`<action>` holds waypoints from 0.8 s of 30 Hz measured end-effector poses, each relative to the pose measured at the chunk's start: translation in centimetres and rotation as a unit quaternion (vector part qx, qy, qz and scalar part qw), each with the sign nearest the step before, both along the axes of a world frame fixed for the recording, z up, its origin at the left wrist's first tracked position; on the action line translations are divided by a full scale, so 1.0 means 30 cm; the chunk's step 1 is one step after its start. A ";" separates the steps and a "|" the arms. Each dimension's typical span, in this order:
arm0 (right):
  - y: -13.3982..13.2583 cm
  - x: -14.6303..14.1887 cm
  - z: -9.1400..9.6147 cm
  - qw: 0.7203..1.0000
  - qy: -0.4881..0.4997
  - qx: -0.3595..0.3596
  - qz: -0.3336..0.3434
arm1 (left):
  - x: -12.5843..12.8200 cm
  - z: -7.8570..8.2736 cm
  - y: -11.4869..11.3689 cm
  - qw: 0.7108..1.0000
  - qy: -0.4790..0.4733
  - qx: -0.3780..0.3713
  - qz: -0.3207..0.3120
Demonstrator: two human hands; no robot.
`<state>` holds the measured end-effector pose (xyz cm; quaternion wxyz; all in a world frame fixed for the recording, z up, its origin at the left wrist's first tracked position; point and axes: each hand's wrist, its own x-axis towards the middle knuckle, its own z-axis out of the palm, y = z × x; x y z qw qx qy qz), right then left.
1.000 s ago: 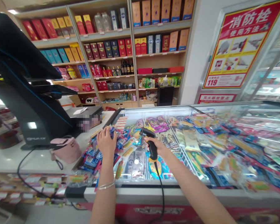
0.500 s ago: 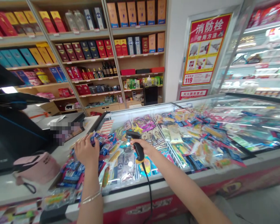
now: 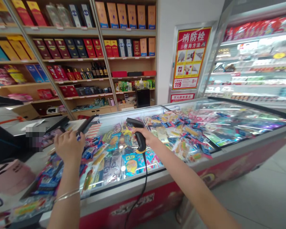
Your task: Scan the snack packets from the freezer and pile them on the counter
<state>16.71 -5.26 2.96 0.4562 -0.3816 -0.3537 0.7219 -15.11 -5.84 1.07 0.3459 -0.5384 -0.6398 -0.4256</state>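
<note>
My right hand [image 3: 146,136] grips a black handheld barcode scanner [image 3: 140,141] with yellow trim, its head pointing left above the glass-topped freezer [image 3: 126,183]. A black cable hangs from its handle. My left hand [image 3: 69,146], with a bracelet at the wrist, rests palm down on the heap of blue snack packets [image 3: 46,183] between the counter and freezer. Its fingers reach forward and its thumb stands apart; the fingertips are partly hidden. A scrap of blue shows by the thumb, but I cannot tell whether it is held. Colourful ice-cream wrappers [image 3: 131,165] lie under the glass.
A pink bag [image 3: 13,178] sits on the counter at left, near a phone-like screen [image 3: 52,136]. Behind stand shelves of boxed bottles [image 3: 72,47]. A red instruction poster [image 3: 192,58] hangs on the wall, and a lit refrigerated display [image 3: 259,60] stands at right.
The view has swung right, so the shelves, counter and freezer shift left. The scanner stays in my right hand, somewhat higher in view. My left hand stays over the packets, slightly farther toward the counter.
</note>
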 end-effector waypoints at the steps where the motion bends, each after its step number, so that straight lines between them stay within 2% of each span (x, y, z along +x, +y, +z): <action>1: -0.007 0.050 0.027 1.000 -0.002 0.008 -0.013 | 0.036 0.020 0.008 1.000 0.000 -0.001 -0.013; 5: -0.028 0.247 0.095 0.995 0.018 0.038 -0.087 | 0.224 0.071 0.041 0.997 -0.004 -0.032 -0.076; 11: -0.058 0.518 0.109 0.985 0.068 0.052 -0.151 | 0.574 0.063 0.115 0.979 0.018 -0.076 -0.186; 18: -0.046 0.765 0.030 0.976 0.151 0.033 -0.155 | 0.944 0.011 0.224 0.954 0.097 -0.125 -0.254; 24: -0.008 0.844 -0.062 0.969 0.177 0.013 -0.171 | 1.171 -0.073 0.329 0.913 0.097 -0.264 -0.295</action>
